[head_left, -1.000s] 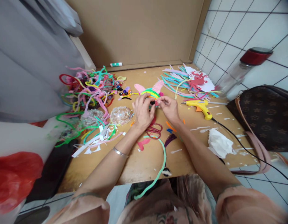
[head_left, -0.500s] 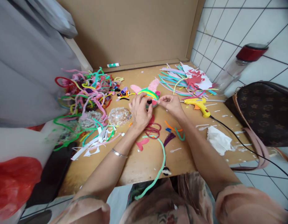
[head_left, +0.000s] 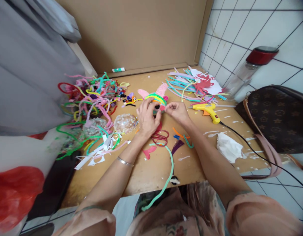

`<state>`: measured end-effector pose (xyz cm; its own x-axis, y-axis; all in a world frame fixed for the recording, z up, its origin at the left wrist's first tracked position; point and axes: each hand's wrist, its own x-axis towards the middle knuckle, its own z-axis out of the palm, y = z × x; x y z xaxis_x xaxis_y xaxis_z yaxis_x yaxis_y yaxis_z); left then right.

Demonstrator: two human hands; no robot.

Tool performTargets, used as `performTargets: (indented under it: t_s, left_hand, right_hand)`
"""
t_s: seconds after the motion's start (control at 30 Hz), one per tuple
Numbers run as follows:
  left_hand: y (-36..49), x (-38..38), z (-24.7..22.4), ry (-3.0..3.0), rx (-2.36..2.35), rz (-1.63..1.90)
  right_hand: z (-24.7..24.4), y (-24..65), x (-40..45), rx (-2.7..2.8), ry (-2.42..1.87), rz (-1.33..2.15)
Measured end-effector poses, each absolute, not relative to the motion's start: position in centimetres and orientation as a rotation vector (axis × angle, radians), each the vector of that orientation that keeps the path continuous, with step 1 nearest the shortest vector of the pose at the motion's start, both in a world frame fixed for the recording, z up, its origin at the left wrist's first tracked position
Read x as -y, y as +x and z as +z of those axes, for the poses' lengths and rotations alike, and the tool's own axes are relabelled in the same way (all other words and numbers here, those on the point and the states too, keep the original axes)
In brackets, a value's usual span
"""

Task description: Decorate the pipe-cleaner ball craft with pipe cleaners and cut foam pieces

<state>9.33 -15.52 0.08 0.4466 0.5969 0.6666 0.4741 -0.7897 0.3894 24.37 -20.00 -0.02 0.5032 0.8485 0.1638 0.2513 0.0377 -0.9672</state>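
A craft figure (head_left: 155, 96) with two pink fuzzy ears and green and yellow pipe-cleaner bands stands on the table. My left hand (head_left: 147, 116) is curled round its left and front side, hiding much of it. On its front, a dark spot and a small pinkish-red piece (head_left: 162, 108) show between my hands. My right hand (head_left: 178, 112) pinches at the edge of that red piece, thumb and fingertips together. Below my hands lie dark red loops (head_left: 163, 137) that look like scissors handles, and a red paper heart (head_left: 149, 151).
Tangled pipe cleaners (head_left: 92, 95) and a clear bumpy dome (head_left: 125, 123) lie left. At right are a yellow hot glue gun (head_left: 206, 109) with a black cord, crumpled tissue (head_left: 230, 147), straight pipe cleaners (head_left: 180, 83), a red-lidded bottle (head_left: 261, 55) and a brown bag (head_left: 274, 118).
The red piece shows more clearly between my hands, and my right fingers have shifted slightly on it. My left hand stays on the figure. The view has shifted a little.
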Motion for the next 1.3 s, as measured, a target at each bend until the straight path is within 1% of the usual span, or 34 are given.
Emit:
performTargets:
  t_s: [0.2, 0.33, 0.47, 0.53, 0.67, 0.8, 0.87, 0.93, 1.17, 1.23, 1.3]
  left_hand:
    - [9.2, 15.7, 0.3, 2.578, -0.883, 1.290]
    - [8.9, 16.7, 1.4, 2.290, -0.840, 1.371]
    - [8.2, 17.7, 2.2, 1.665, -0.761, 1.193]
    - [7.5, 18.0, 2.2, 1.467, -0.717, 1.101]
    - [6.3, 18.4, 1.9, 1.329, -0.659, 1.010]
    - [5.6, 18.6, 1.5, 1.269, -0.632, 1.016]
    - [5.3, 18.6, 1.4, 1.274, -0.609, 1.013]
    - [5.1, 18.6, 1.4, 1.286, -0.601, 1.015]
    - [4.8, 18.5, 1.8, 1.252, -0.664, 1.122]
    - [4.8, 18.5, 1.9, 1.212, -0.666, 1.126]
    - [4.9, 18.5, 2.0, 1.166, -0.662, 1.129]
  right_hand:
    - [1.4, 24.4, 20.6, 0.927, -1.393, 0.680]
    - [2.8, 23.2, 21.3, 0.969, -1.326, 0.577]
    - [3.3, 21.3, 22.2, 1.110, -1.349, 0.312]
    - [3.2, 20.4, 22.8, 1.267, -1.369, 0.126]
    - [2.4, 19.4, 23.5, 1.602, -1.369, -0.239]
    - [2.1, 18.9, 23.9, 1.788, -1.393, -0.428]
    - [2.2, 18.6, 24.0, 1.814, -1.396, -0.429]
    - [2.3, 18.4, 24.0, 1.796, -1.376, -0.353]
    - [2.3, 18.0, 23.9, 1.526, -1.320, 0.132]
    - [2.2, 18.1, 24.0, 1.455, -1.320, 0.109]
    - [2.1, 18.1, 24.1, 1.442, -1.297, -0.031]
